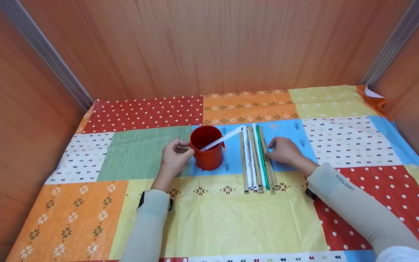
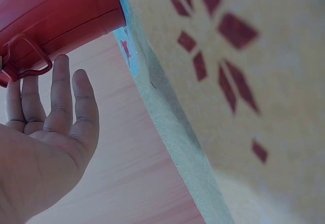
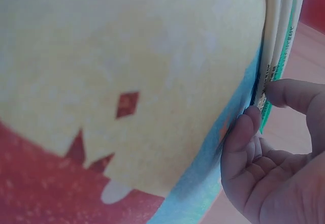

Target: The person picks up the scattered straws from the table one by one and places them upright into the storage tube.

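Note:
A red cup (image 1: 209,160) stands upright, one white wrapped straw (image 1: 227,138) leaning out of it toward the right. My left hand (image 1: 175,156) holds the cup's near-left rim with thumb and finger. In the left wrist view its other fingers spread beside the cup's looped handle (image 2: 30,56). Several long, thin wrapped straws (image 1: 255,160) in white, brown and green lie side by side right of the cup. My right hand (image 1: 286,151) is at their right edge, thumb and forefinger parted. In the right wrist view its thumb touches the printed wrappers (image 3: 277,51).
A patchwork-patterned cloth (image 1: 231,222) covers the table. Wood-grain panels (image 1: 231,47) enclose it at the back and on both sides. The cloth's far right corner (image 1: 373,96) is folded up against the panel.

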`<control>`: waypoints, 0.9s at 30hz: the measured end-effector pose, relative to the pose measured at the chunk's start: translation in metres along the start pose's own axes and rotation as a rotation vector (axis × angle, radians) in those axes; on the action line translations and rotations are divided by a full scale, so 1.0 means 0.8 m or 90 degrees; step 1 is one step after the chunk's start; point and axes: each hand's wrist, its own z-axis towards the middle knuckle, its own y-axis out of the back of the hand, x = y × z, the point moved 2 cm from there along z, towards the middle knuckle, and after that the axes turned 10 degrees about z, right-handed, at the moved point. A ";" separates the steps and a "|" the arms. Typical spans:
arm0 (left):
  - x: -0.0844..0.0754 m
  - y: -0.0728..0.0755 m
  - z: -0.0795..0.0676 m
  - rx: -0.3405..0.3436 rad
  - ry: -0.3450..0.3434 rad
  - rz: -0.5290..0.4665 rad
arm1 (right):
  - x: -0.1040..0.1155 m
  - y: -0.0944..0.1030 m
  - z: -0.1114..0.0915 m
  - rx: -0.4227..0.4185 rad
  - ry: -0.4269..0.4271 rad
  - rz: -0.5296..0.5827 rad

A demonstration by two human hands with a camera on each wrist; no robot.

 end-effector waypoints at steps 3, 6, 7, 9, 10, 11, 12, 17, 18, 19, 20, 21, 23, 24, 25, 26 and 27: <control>0.001 -0.001 0.001 0.001 0.001 0.001 | 0.000 -0.003 0.000 -0.003 -0.006 -0.002; 0.002 -0.001 0.002 -0.001 -0.002 -0.003 | 0.000 -0.007 0.001 -0.009 -0.015 -0.004; 0.002 -0.001 0.002 -0.001 -0.001 -0.003 | 0.000 -0.008 0.002 -0.012 -0.019 -0.002; 0.003 -0.001 0.003 -0.002 0.001 -0.005 | 0.001 -0.009 0.002 -0.019 -0.024 0.000; 0.003 -0.002 0.003 -0.003 0.000 -0.006 | 0.002 -0.010 0.002 -0.024 -0.028 0.003; 0.003 -0.002 0.003 -0.002 0.001 -0.006 | 0.003 -0.011 0.002 -0.027 -0.030 0.004; 0.003 -0.002 0.003 -0.001 0.004 -0.006 | 0.004 -0.011 0.001 -0.029 -0.033 0.007; 0.002 -0.001 0.001 0.000 0.005 -0.010 | 0.008 -0.012 0.000 -0.035 -0.048 0.001; 0.002 -0.001 0.001 -0.001 0.005 -0.011 | 0.009 -0.012 0.000 -0.034 -0.050 -0.002; 0.002 -0.001 0.001 -0.002 0.004 -0.012 | 0.009 -0.013 0.001 -0.033 -0.054 -0.002; 0.002 -0.001 0.001 -0.003 0.004 -0.012 | 0.009 -0.013 0.001 -0.031 -0.056 -0.001; 0.002 -0.001 0.001 -0.004 0.004 -0.012 | 0.010 -0.013 0.001 -0.031 -0.057 -0.001; 0.002 -0.001 0.001 -0.005 0.003 -0.013 | 0.010 -0.014 0.001 -0.031 -0.057 0.006; 0.003 -0.001 0.001 -0.005 0.003 -0.013 | 0.010 -0.014 0.001 -0.033 -0.057 0.011; 0.003 -0.001 0.002 -0.004 0.004 -0.012 | 0.010 -0.014 0.002 -0.035 -0.057 0.015; 0.003 -0.002 0.002 -0.004 0.005 -0.012 | 0.010 -0.014 0.002 -0.037 -0.056 0.021; 0.003 -0.002 0.002 -0.004 0.005 -0.011 | 0.010 -0.014 0.002 -0.040 -0.055 0.027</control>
